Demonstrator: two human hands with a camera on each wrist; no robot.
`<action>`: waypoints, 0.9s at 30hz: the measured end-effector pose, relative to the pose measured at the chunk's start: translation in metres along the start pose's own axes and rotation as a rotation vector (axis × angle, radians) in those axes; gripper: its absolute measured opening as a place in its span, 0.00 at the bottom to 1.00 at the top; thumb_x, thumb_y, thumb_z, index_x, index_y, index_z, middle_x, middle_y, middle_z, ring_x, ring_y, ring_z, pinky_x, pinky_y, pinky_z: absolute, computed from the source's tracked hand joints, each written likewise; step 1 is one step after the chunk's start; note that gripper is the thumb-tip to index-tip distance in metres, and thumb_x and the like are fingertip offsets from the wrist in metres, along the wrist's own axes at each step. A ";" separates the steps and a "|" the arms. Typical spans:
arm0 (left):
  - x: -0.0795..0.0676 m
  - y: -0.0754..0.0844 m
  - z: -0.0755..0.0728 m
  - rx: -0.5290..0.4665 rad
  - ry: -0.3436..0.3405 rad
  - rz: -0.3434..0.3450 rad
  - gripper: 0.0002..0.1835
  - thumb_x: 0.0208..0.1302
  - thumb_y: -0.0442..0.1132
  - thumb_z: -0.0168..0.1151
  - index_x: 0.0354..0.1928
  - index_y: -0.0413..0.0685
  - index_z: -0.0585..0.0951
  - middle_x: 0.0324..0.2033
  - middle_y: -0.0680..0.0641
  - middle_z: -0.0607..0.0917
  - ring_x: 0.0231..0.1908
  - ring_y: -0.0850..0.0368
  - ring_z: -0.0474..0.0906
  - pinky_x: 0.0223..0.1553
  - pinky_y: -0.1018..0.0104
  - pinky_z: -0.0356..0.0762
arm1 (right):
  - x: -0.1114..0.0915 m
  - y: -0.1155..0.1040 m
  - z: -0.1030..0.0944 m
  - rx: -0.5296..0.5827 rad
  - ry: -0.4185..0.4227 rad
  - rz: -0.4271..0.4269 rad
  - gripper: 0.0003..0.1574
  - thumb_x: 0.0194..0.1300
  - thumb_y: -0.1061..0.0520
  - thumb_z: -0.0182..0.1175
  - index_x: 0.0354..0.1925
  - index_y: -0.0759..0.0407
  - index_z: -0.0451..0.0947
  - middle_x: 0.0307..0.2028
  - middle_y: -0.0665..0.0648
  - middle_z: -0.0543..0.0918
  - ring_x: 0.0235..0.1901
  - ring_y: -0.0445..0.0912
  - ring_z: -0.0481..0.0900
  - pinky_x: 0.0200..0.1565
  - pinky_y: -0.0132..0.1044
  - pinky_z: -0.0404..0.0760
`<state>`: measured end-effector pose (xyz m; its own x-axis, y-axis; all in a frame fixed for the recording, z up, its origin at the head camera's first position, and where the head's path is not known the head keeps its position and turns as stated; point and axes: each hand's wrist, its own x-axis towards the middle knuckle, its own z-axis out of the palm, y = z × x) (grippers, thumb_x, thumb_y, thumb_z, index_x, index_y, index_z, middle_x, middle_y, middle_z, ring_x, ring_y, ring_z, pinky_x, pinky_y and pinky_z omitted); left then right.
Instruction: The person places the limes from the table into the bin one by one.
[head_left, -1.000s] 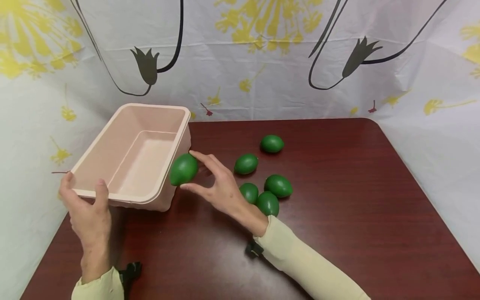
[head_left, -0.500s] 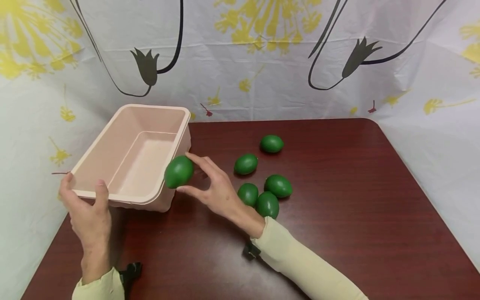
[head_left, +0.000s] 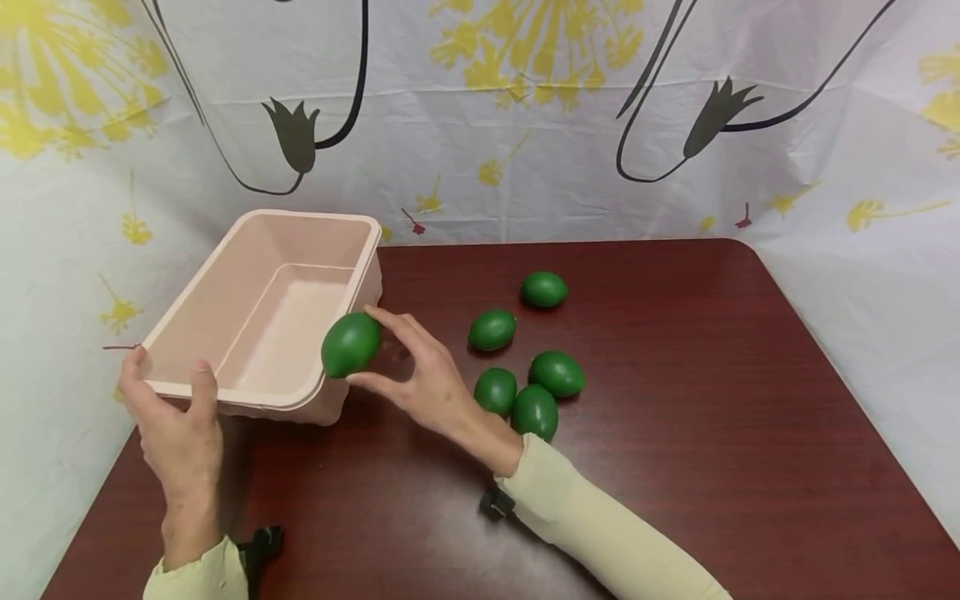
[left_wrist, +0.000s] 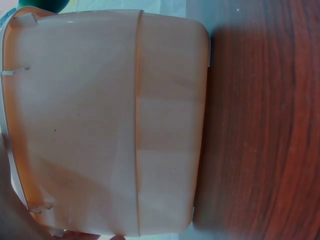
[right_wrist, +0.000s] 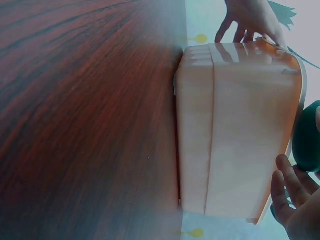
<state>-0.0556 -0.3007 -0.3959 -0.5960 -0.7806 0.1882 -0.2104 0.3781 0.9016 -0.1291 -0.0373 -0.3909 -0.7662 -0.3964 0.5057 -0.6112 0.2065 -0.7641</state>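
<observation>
My left hand (head_left: pixel 180 446) grips the near left corner of a pale pink plastic bin (head_left: pixel 300 329), thumb over the rim. In the left wrist view the bin's outer wall (left_wrist: pixel 85 120) fills much of the frame. My right hand (head_left: pixel 438 392) pinches a green lime (head_left: pixel 351 344) between thumb and fingers. The lime is held at rim height and overlaps the bin's right rim in the head view. From the right wrist, the lime (right_wrist: pixel 306 140) shows beside the rim, with fingers (right_wrist: pixel 292 185) spread below it. Inside, the bin's visible floor is bare.
Several more limes lie right of the bin: a far one (head_left: pixel 543 289), another lime (head_left: pixel 492 330) nearer, and a close cluster (head_left: pixel 557 372) beside my right forearm. The dark red wooden table (head_left: pixel 712 400) meets a patterned white cloth (head_left: pixel 510 167) behind.
My right hand has carried the lime a short way left, from beside the bin's right wall to over its rim. The left hand and the bin have stayed put.
</observation>
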 end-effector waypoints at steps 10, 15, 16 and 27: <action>0.000 -0.001 0.000 -0.009 0.003 0.000 0.36 0.67 0.58 0.57 0.76 0.82 0.59 0.77 0.60 0.65 0.75 0.48 0.65 0.72 0.43 0.55 | 0.007 -0.005 0.004 0.005 -0.006 -0.006 0.49 0.59 0.51 0.78 0.74 0.50 0.69 0.50 0.50 0.80 0.45 0.45 0.82 0.50 0.32 0.82; 0.000 -0.002 0.001 -0.013 0.005 0.008 0.36 0.67 0.58 0.57 0.76 0.81 0.59 0.77 0.60 0.65 0.75 0.48 0.65 0.72 0.43 0.55 | 0.012 -0.009 0.005 0.003 -0.018 -0.008 0.48 0.59 0.50 0.78 0.74 0.50 0.69 0.49 0.50 0.80 0.46 0.40 0.79 0.52 0.32 0.81; 0.000 -0.002 0.001 -0.013 0.005 0.010 0.36 0.67 0.58 0.57 0.76 0.80 0.59 0.77 0.60 0.65 0.75 0.48 0.65 0.72 0.43 0.55 | 0.012 -0.010 0.006 0.002 -0.021 -0.004 0.49 0.59 0.50 0.78 0.74 0.50 0.69 0.49 0.51 0.80 0.45 0.39 0.78 0.51 0.31 0.81; 0.000 -0.001 0.002 -0.010 0.004 0.005 0.36 0.67 0.58 0.57 0.76 0.81 0.59 0.77 0.61 0.65 0.74 0.47 0.65 0.71 0.41 0.55 | 0.018 -0.011 0.009 0.036 -0.023 0.019 0.47 0.57 0.50 0.79 0.71 0.51 0.71 0.44 0.52 0.80 0.41 0.46 0.81 0.47 0.31 0.82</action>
<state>-0.0564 -0.3002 -0.3979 -0.5936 -0.7810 0.1941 -0.1997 0.3766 0.9046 -0.1348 -0.0550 -0.3771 -0.7726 -0.4130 0.4823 -0.5889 0.1820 -0.7875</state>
